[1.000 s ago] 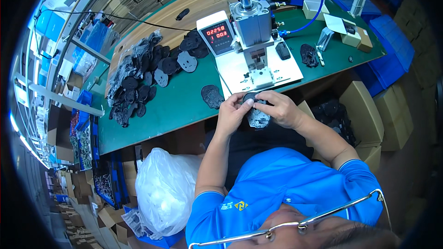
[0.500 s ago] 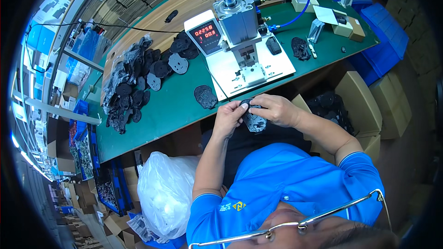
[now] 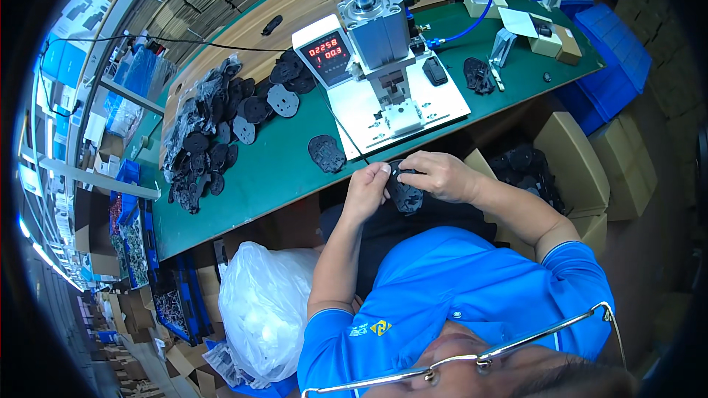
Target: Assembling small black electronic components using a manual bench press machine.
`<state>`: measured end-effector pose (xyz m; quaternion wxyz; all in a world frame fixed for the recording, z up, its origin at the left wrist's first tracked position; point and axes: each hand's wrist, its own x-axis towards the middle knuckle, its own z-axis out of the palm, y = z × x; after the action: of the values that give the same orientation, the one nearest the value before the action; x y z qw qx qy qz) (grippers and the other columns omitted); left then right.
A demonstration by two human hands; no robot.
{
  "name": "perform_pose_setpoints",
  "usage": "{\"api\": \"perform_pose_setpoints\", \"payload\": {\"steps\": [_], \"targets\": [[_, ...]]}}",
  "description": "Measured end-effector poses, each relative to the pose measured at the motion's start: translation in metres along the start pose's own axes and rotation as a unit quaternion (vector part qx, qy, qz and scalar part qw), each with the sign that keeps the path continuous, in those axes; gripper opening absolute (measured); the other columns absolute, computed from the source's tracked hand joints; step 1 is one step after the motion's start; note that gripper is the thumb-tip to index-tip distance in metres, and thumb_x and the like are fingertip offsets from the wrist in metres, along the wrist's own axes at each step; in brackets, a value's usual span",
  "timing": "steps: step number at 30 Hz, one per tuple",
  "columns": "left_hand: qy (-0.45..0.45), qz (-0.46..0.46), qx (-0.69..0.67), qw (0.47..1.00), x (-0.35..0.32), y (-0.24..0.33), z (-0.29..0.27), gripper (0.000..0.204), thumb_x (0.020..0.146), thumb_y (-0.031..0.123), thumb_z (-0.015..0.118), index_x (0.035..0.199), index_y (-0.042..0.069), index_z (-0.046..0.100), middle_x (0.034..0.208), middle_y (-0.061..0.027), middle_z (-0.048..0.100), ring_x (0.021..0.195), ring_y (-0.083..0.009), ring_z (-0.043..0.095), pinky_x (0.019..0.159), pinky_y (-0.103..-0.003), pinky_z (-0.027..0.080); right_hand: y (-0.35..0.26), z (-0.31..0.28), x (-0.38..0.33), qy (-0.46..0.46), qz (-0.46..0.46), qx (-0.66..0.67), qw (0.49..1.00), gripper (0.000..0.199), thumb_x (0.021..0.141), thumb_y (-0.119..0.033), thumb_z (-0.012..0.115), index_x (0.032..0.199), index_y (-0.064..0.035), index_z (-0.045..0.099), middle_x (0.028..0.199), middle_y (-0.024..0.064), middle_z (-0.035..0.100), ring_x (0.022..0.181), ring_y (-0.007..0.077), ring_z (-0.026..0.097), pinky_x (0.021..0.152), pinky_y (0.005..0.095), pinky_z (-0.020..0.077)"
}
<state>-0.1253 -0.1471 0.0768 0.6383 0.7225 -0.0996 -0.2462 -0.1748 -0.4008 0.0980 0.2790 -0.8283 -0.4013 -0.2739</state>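
Observation:
A dark moulded plastic plate (image 3: 405, 199), rounded in outline, is held in front of the table's near edge. My left hand (image 3: 368, 189) grips its upper left edge between thumb and fingers. My right hand (image 3: 440, 177) is closed at the plate's upper right, the fingertips pinched against it; whether a small part is between them is hidden. Just beyond my hands stands a press (image 3: 391, 92) on a white base. A similar black plate (image 3: 326, 153) lies on the green table to the left of that base.
Black plates are heaped (image 3: 210, 133) on the table's left side. A digital display box (image 3: 322, 50) is beside the press. Another black part (image 3: 479, 76) and small open cartons (image 3: 546, 46) lie to the right. A cardboard box (image 3: 571, 155) of black parts and a white plastic bag (image 3: 265, 309) flank me.
The plate has tilted in my hands, so its face looks darker, with less shine. Both hands stay almost in the same place.

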Motion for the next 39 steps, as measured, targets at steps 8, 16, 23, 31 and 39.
{"api": "perform_pose_setpoints", "payload": {"steps": [8,16,23,31,39], "targets": [[0.055,0.295,0.446,0.843,-0.005,-0.023,0.005,0.023,0.117,0.016,0.063,0.104,0.002,0.075,0.088,-0.0175,0.076,0.081,-0.0413,0.077,0.074,-0.052,0.061,0.001,0.001,-0.013,-0.041,-0.013,0.043,0.998,0.022,0.092,-0.005,0.071,0.113,-0.0034,0.079,0.125,0.0163,0.076,0.111,0.0358,0.078,0.09,0.044,0.0677],[0.163,0.382,0.42,0.807,0.004,0.017,0.004,0.017,0.115,0.015,0.07,0.104,0.003,0.076,0.089,-0.0187,0.074,0.081,-0.0413,0.075,0.073,-0.05,0.06,-0.003,-0.055,-0.025,0.032,0.1,-0.003,0.994,0.03,0.088,0.0,0.076,0.116,-0.0078,0.083,0.123,0.0125,0.079,0.114,0.0346,0.079,0.095,0.0436,0.0667],[0.247,0.519,0.211,0.79,0.004,0.156,-0.009,0.009,0.114,0.004,0.073,0.117,-0.002,0.079,0.091,-0.009,0.076,0.077,-0.0159,0.074,0.07,-0.031,0.059,0.059,-0.118,-0.057,0.309,0.416,0.055,0.854,0.014,0.104,0.007,0.077,0.114,-0.0024,0.075,0.117,0.0083,0.08,0.11,0.0179,0.077,0.096,0.0366,0.0611],[0.334,0.672,0.237,0.616,0.032,0.323,-0.004,0.024,0.114,0.005,0.076,0.134,-0.009,0.077,0.104,-0.0116,0.082,0.087,-0.015,0.076,0.08,-0.031,0.064,0.066,-0.121,-0.102,0.33,0.428,0.069,0.839,0.022,0.111,-0.007,0.078,0.133,-0.0031,0.08,0.121,0.0053,0.079,0.114,0.0149,0.072,0.104,0.0357,0.0565],[0.325,0.648,0.134,0.675,0.04,0.25,-0.035,0.029,0.116,0.008,0.072,0.136,-0.014,0.077,0.114,-0.0169,0.083,0.087,-0.019,0.074,0.077,-0.031,0.062,0.025,-0.136,-0.214,0.269,0.532,-0.085,0.798,0.023,0.104,-0.018,0.08,0.121,-0.0016,0.081,0.106,0.0178,0.075,0.099,0.033,0.074,0.093,0.0435,0.058]]}}
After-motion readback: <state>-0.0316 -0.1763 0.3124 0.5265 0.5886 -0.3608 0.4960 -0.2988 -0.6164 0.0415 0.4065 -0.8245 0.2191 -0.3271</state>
